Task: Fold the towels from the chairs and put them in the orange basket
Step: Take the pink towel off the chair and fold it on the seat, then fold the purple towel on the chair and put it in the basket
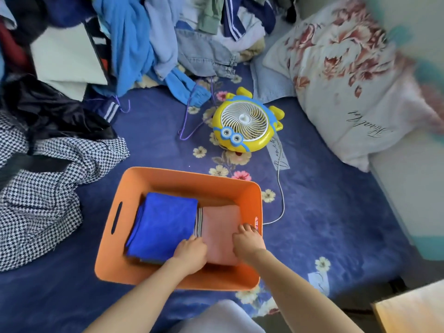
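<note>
pink folded towel (219,227) in left hand (189,252), right hand (248,240); rectangular orange basket (192,175)

A dark blue bedsheet (324,200) printed with flowers covers the bed. A heap of clothes (168,32) is piled along its far side, with a purple hanger (189,111) just below it. A black-and-white checked garment (48,188) lies at the left. A flowered pillow (348,80) lies at the right. A yellow and blue fan (245,121) lies near the middle, its white cord (281,195) trailing toward the near side. The light is soft and even.
</note>
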Demonstrator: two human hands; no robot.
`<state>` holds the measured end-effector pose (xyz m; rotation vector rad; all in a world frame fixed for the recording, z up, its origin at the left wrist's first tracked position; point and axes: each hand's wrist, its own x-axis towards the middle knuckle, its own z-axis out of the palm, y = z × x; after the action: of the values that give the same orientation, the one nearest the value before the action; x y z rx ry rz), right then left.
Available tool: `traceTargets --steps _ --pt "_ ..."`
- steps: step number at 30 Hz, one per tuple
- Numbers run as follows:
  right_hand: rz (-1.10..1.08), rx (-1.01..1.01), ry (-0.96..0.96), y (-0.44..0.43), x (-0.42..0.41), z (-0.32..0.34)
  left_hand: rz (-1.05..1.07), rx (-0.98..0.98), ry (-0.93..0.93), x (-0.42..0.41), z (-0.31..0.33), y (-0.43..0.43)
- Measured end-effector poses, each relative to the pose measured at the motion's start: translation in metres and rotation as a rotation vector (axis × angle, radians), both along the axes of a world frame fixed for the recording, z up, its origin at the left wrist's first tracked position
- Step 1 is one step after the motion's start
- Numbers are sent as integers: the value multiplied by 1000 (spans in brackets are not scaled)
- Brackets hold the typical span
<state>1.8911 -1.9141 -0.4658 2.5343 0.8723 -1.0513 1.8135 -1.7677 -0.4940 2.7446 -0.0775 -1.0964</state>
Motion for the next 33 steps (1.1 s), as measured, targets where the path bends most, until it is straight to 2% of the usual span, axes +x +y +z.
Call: traceTargets --steps 5,10,18,22,26,29,33 --pt "2 53 -117 -5 10 45 125 20 -161 0 34 19" --pt "-43 116 -226 -5 23 89 161 61 -318 7 65 39" --pt "9 192 -306 12 30 127 226 70 -519 7 103 68" --pt "49 303 -367 26 35 145 281 103 -657 0 120 88" --pt "155 378 -409 39 42 165 374 199 -804 -6 145 104" --pt "263 377 -430 35 47 181 477 188 -855 -15 156 92" --pt "381 428 -454 27 49 202 523 308 -913 -40 173 65"
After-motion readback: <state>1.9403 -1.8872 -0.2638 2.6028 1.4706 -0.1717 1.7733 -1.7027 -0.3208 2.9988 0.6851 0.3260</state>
